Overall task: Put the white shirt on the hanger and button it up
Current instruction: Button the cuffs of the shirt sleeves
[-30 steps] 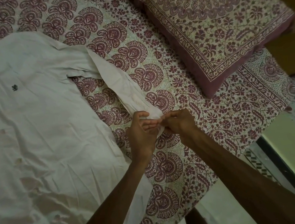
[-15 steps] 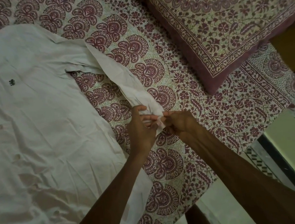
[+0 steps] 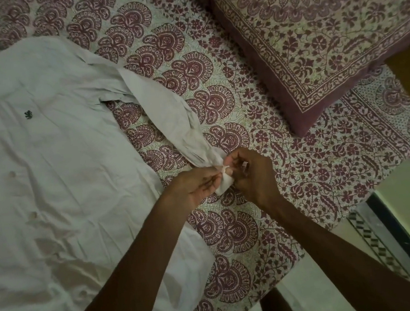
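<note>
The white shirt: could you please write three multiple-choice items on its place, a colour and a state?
1. The white shirt lies: A on a hanger; B on the bedspread; C on the floor.
2. Its chest emblem is: A red; B yellow; C dark.
3. The left hand and right hand: A both pinch the sleeve cuff; B rest open; C hold a hanger.

1 B, it is spread flat there; 2 C, a small dark mark; 3 A, their fingers meet at the cuff.
</note>
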`<state>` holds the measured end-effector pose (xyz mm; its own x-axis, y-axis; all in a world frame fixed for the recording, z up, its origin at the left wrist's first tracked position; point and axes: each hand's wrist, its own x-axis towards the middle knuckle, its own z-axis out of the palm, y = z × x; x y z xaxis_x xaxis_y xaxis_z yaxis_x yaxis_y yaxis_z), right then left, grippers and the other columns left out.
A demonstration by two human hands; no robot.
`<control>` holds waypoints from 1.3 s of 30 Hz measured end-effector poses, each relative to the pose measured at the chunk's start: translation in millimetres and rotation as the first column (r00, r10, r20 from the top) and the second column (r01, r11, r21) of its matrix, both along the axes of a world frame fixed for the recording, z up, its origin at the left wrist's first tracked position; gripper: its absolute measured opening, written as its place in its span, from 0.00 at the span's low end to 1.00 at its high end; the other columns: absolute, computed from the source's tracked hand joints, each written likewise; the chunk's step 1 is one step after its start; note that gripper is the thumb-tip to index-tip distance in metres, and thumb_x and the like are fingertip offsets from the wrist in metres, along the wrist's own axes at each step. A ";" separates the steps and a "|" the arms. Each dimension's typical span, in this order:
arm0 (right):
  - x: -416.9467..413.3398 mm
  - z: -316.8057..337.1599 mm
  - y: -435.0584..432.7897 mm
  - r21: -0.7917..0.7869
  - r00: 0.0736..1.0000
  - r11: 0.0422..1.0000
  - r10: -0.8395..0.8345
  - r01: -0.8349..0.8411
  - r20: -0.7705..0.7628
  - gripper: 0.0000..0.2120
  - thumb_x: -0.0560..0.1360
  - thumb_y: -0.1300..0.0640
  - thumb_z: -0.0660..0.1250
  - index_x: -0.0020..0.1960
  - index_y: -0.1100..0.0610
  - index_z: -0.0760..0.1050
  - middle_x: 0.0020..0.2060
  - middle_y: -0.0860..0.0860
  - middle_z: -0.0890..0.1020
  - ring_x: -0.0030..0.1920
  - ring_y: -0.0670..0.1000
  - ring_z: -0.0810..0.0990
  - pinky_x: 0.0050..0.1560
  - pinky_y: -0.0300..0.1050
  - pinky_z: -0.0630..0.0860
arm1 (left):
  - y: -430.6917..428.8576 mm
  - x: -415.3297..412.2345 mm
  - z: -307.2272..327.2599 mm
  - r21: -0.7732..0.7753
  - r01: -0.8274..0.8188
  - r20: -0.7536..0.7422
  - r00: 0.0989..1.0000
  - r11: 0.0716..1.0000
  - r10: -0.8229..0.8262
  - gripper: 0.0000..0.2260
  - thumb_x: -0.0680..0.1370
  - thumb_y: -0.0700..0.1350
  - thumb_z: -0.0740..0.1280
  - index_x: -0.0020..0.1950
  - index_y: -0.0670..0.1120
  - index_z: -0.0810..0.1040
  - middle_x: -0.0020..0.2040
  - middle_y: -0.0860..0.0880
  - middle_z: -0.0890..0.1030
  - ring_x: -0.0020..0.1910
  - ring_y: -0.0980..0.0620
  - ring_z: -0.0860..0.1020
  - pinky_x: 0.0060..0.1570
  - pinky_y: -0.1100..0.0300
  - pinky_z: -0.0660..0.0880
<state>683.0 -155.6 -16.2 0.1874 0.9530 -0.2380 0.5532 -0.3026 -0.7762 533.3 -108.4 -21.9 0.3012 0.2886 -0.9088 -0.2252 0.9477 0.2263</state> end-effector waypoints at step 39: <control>57.5 -4.6 92.1 -0.399 0.967 0.887 0.255 -0.233 0.001 0.18 0.78 0.49 0.67 0.36 0.61 0.76 0.32 0.53 0.77 0.34 0.50 0.74 0.35 0.43 0.66 | 43.5 34.7 -23.4 0.322 -0.239 -0.177 0.935 0.916 0.306 0.20 0.75 0.55 0.70 0.60 0.43 0.77 0.52 0.44 0.84 0.47 0.43 0.83 0.41 0.52 0.81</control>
<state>740.5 -63.4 -20.8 -0.0163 0.8012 -0.5981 0.6853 -0.4267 -0.5902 568.0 -64.9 -45.4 -0.0243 0.5923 -0.8054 -0.3782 0.7403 0.5558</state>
